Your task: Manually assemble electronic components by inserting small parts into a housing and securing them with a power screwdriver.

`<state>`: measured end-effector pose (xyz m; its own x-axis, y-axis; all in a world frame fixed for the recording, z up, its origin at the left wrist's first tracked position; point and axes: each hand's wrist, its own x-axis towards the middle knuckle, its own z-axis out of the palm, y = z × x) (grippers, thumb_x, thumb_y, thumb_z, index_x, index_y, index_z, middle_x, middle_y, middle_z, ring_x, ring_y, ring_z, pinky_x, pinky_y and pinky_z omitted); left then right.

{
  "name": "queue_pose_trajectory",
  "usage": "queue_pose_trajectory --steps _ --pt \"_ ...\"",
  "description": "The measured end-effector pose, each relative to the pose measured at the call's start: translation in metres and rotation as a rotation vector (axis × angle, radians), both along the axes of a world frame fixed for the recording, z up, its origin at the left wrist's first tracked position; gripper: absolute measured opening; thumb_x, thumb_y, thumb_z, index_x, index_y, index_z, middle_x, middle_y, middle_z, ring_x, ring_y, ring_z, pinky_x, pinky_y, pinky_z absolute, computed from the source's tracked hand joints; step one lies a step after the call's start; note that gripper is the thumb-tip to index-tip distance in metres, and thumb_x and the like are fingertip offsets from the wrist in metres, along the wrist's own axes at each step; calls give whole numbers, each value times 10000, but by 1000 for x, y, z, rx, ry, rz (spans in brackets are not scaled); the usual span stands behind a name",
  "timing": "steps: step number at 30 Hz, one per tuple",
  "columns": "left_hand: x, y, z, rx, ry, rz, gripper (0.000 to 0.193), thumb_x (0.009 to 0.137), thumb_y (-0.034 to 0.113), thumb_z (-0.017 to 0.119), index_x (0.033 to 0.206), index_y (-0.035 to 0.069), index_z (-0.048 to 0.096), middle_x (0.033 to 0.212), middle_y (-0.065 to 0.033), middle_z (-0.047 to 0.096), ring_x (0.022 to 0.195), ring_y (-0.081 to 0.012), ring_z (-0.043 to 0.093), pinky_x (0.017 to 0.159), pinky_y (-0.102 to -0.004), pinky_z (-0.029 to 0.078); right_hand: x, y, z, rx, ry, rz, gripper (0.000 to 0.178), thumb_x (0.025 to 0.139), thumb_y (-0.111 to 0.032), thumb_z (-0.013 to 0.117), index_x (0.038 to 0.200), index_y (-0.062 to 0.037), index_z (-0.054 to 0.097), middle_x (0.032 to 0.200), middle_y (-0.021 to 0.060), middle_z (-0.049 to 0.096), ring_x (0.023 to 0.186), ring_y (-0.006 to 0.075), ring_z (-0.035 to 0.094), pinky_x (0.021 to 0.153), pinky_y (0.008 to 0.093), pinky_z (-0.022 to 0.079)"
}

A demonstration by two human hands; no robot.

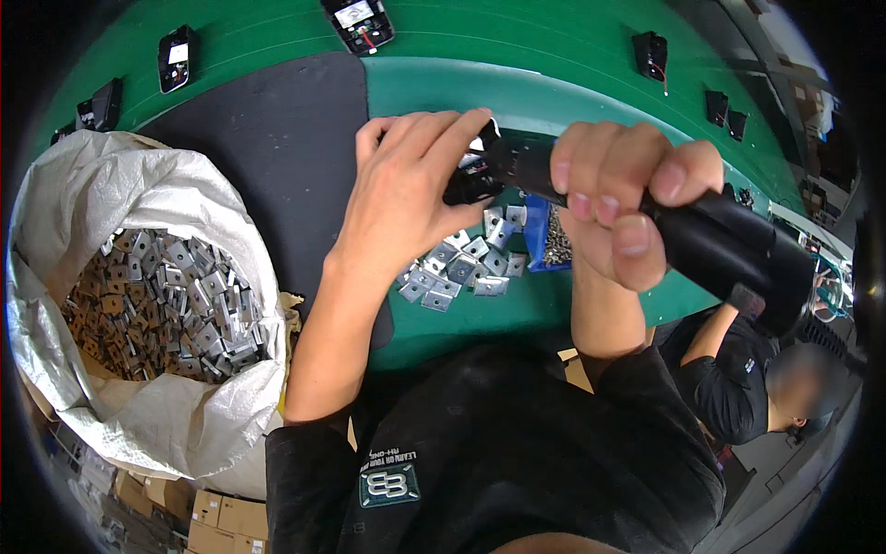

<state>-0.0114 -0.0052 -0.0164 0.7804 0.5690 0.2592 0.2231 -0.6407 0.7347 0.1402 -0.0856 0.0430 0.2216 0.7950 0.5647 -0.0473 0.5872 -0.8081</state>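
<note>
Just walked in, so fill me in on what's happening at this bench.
A person's right hand grips a black cylindrical tool, its narrow end right at a black casing that the left hand holds on the green table. Whether the tool's tip touches it is hidden. Loose metal plates lie near the casing, beside a blue tray of small metal parts. To the left stands a white sack holding many more plates.

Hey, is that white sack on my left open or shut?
Open: the white sack has its rim spread wide, and a heap of small metal pieces shows inside.
</note>
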Motion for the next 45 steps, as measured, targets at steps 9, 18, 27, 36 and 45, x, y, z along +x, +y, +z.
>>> queue_pose_trajectory --steps 9,18,27,36,45 --pt "31 6 4 85 37 38 695 635 103 757 1279 111 496 1215 -104 569 1155 -282 501 972 -424 331 48 -64 39 165 110 -115 400 860 -192 564 1249 -190 470 831 -13 510 726 138 502 707 330 405" --pt "84 51 -6 245 279 130 754 753 246 718 1419 261 365 1411 -173 430 1322 -365 360 1048 -552 254 38 -65 5 43 183 -508 389 794 -178 644 1118 -121 435 692 11 466 573 148 470 612 351 443" --pt "18 -1 42 215 226 137 559 747 138 713 1270 81 525 1178 -156 546 1092 -338 507 920 -435 390 39 -57 0 -11 183 -446 388 805 -136 648 1136 -126 447 684 4 467 582 146 472 614 348 440" --pt "-38 -25 42 -17 415 162 274 744 25 670 1014 15 622 1001 -173 591 878 -351 591 769 -398 471 46 -64 15 132 216 -282 409 832 -186 596 1215 -146 458 732 -7 472 610 136 467 626 326 420" --pt "-19 -14 37 -87 396 163 141 752 9 688 844 -15 584 759 -135 599 643 -277 600 592 -356 471 49 -80 31 53 115 -205 372 822 -210 631 1164 -176 486 759 -37 494 659 101 464 676 288 365"
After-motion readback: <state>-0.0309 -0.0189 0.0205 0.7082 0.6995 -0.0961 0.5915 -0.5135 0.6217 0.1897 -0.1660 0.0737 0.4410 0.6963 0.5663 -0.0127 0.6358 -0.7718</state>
